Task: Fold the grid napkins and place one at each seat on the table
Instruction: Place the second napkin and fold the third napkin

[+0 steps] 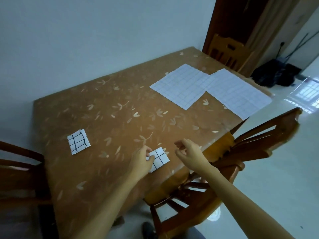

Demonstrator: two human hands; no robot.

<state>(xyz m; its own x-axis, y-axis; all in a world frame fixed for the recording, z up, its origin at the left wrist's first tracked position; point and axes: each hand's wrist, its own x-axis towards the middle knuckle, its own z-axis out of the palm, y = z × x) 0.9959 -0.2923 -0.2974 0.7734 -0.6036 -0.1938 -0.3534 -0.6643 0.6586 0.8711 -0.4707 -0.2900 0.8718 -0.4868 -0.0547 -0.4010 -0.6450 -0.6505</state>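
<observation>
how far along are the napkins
Done: the left napkin lies folded by the left chair. In hand: the left hand pinches the near napkin, folded, by the right chair; the right hand hovers empty. Left: two flat napkins at the far end.

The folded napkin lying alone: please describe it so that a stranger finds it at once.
Look at the brown leaf-patterned table. Near its left edge lies a small folded napkin with black grid lines. Unlike the other folded napkin, no hand touches it.
</observation>
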